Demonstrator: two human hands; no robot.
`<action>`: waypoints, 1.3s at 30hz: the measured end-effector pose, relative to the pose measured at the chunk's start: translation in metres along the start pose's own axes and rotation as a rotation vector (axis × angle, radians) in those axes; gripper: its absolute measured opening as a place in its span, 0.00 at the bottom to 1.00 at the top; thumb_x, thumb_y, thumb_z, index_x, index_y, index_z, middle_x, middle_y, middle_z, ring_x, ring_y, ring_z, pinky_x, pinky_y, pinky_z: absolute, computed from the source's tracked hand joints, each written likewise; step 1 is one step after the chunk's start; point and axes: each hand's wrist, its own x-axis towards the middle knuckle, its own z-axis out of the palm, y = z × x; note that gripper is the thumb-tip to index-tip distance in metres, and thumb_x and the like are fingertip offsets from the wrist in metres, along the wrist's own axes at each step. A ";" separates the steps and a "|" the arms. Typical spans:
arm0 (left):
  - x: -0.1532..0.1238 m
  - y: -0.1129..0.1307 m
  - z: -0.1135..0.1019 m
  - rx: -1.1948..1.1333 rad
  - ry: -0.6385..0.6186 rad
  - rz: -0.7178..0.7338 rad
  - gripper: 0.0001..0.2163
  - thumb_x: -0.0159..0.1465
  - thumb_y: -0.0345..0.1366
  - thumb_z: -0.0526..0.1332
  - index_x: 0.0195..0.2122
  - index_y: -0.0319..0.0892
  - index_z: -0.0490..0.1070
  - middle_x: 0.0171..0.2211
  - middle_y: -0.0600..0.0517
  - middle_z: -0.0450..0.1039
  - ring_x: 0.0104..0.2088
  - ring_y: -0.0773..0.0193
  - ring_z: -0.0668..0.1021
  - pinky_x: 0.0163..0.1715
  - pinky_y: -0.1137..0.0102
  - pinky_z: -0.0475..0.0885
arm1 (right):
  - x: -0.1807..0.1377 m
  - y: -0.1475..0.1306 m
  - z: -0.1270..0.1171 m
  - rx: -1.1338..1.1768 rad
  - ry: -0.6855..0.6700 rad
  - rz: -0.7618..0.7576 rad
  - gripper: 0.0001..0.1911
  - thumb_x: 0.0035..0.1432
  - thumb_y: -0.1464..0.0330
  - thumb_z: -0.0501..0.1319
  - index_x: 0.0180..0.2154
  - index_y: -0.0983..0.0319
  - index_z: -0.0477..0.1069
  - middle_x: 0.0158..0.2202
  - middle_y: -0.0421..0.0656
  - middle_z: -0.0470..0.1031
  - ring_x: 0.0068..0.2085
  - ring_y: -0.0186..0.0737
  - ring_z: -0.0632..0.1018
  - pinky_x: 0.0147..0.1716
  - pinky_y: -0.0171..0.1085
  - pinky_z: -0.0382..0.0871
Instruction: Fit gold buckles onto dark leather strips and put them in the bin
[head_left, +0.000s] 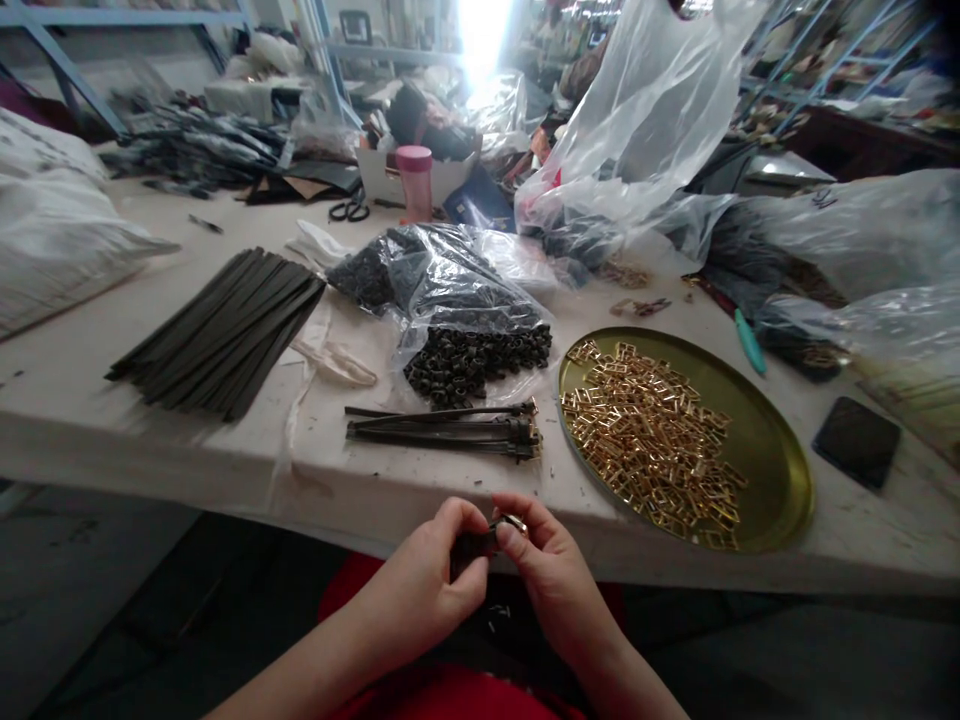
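Observation:
Close to the table's front edge, my left hand (439, 570) pinches a dark strap (472, 545), much of it hidden by the fingers. My right hand (551, 570) is closed on a small gold buckle (513, 523) at the strap's end. Just beyond my hands lies a bundle of dark straps with gold buckles (442, 432). Behind it, small black loops (465, 362) spill from a clear plastic bag (465, 275). To the right, a round gold tray (776, 480) holds a heap of gold buckles (652, 430). A stack of plain dark straps (221, 335) lies to the left.
A dark flat phone-like slab (856, 440) and a turquoise-handled tool (748, 342) lie right of the tray. Scissors (349, 209), a pink-lidded jar (415, 183) and clear plastic bags (637, 120) stand farther back. A white sack (60, 225) sits at far left.

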 end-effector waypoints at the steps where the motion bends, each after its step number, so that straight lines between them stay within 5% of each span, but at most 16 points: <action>1: -0.001 0.001 0.001 0.033 0.003 -0.015 0.06 0.57 0.31 0.53 0.36 0.42 0.62 0.31 0.52 0.70 0.32 0.64 0.73 0.33 0.72 0.65 | -0.001 0.000 0.000 -0.009 0.002 0.012 0.16 0.44 0.64 0.67 0.38 0.59 0.71 0.30 0.36 0.72 0.31 0.32 0.71 0.34 0.31 0.64; 13: -0.013 -0.001 0.017 0.449 0.036 0.140 0.10 0.62 0.35 0.49 0.32 0.42 0.69 0.31 0.49 0.71 0.32 0.61 0.72 0.32 0.71 0.63 | -0.018 0.008 -0.003 -0.069 0.013 -0.038 0.19 0.43 0.61 0.66 0.36 0.61 0.66 0.25 0.35 0.66 0.26 0.30 0.68 0.27 0.30 0.62; 16: -0.018 -0.002 0.017 0.342 0.060 0.070 0.07 0.60 0.37 0.52 0.29 0.42 0.66 0.28 0.52 0.69 0.30 0.64 0.71 0.30 0.72 0.62 | -0.024 0.009 -0.001 -0.076 -0.003 -0.052 0.19 0.42 0.61 0.67 0.34 0.61 0.64 0.24 0.34 0.64 0.25 0.29 0.66 0.26 0.30 0.61; 22: -0.025 -0.002 0.011 0.053 -0.087 -0.055 0.07 0.57 0.38 0.55 0.27 0.41 0.62 0.22 0.58 0.62 0.25 0.68 0.67 0.24 0.75 0.59 | -0.038 0.011 -0.003 -0.241 -0.058 -0.143 0.18 0.43 0.62 0.66 0.34 0.61 0.63 0.24 0.34 0.64 0.25 0.29 0.65 0.24 0.29 0.59; 28: -0.034 0.005 0.011 -0.031 -0.089 -0.138 0.06 0.56 0.36 0.53 0.26 0.40 0.61 0.20 0.59 0.59 0.22 0.69 0.65 0.21 0.75 0.57 | -0.047 0.006 -0.007 -0.235 -0.117 -0.150 0.13 0.51 0.59 0.60 0.35 0.62 0.67 0.27 0.38 0.69 0.29 0.33 0.70 0.30 0.32 0.63; 39: -0.037 -0.008 0.011 -0.106 -0.095 -0.165 0.05 0.54 0.35 0.54 0.25 0.40 0.61 0.21 0.59 0.59 0.23 0.70 0.65 0.22 0.75 0.59 | -0.045 0.014 -0.008 -0.195 -0.068 -0.082 0.14 0.50 0.59 0.61 0.34 0.63 0.69 0.22 0.37 0.70 0.25 0.31 0.70 0.27 0.31 0.62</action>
